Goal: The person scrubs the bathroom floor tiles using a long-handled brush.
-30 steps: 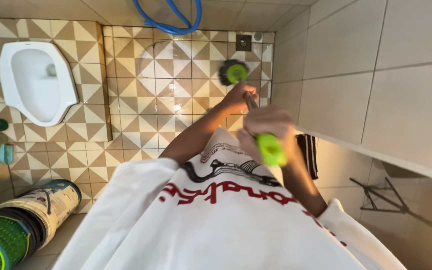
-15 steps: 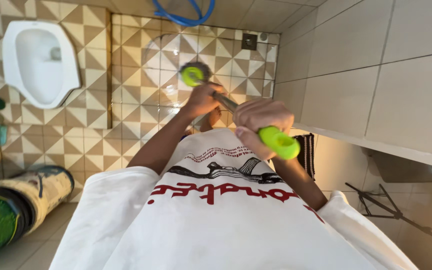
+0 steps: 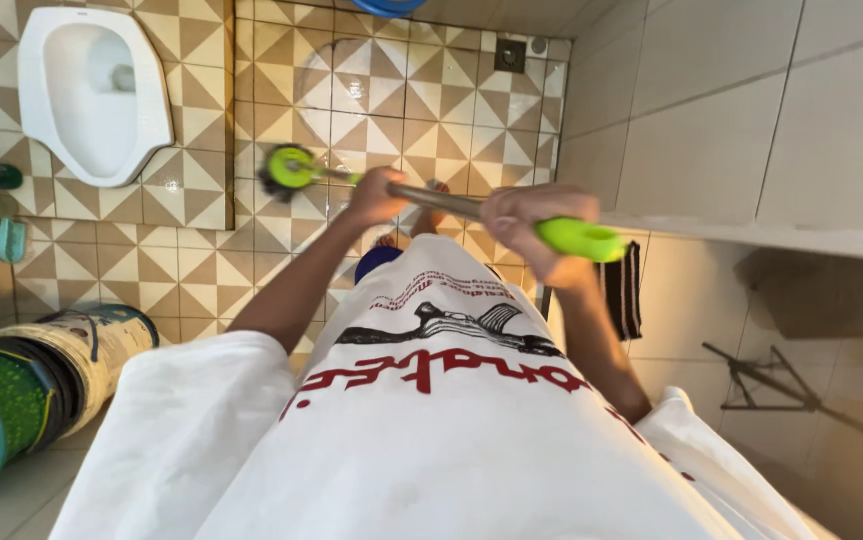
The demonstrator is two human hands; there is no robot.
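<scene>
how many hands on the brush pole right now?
2. The left hand grips the metal pole of the scrub brush partway down, nearer the green head. The right hand holds the upper end, just below the green handle grip.

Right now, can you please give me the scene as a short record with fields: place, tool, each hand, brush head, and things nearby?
Place: bathroom with patterned floor tiles
Tool: long-handled scrub brush, metal pole, green grip
Left hand: closed around the pole, nearer the brush head
Right hand: closed around the pole just before the green grip
Brush head: green, on the floor tiles
Nearby: white squat toilet to the left; buckets at lower left; floor drain near the wall
</scene>
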